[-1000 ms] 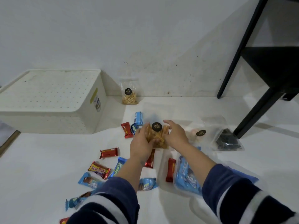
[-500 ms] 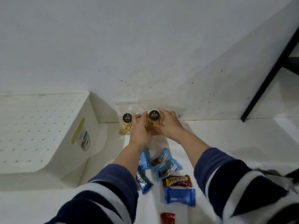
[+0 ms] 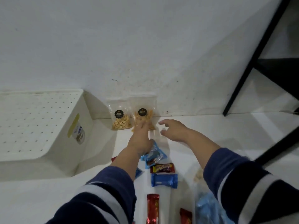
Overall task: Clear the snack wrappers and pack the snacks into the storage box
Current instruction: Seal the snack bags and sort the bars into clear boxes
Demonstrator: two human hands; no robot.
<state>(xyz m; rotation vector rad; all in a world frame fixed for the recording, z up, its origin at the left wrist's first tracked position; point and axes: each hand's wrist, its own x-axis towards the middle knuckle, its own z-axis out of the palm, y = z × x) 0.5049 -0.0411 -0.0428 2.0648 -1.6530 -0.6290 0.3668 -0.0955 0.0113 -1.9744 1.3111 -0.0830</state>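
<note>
A clear crinkly pouch of stick snacks (image 3: 144,116) is standing at the floor's wall edge, touching the left hand (image 3: 141,135); the right hand (image 3: 174,130) is hovering beside, fingers spread, empty.

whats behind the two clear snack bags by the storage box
Only the white wall; both snack bags stand against it. The left hand covers the right bag's lower part.
</note>
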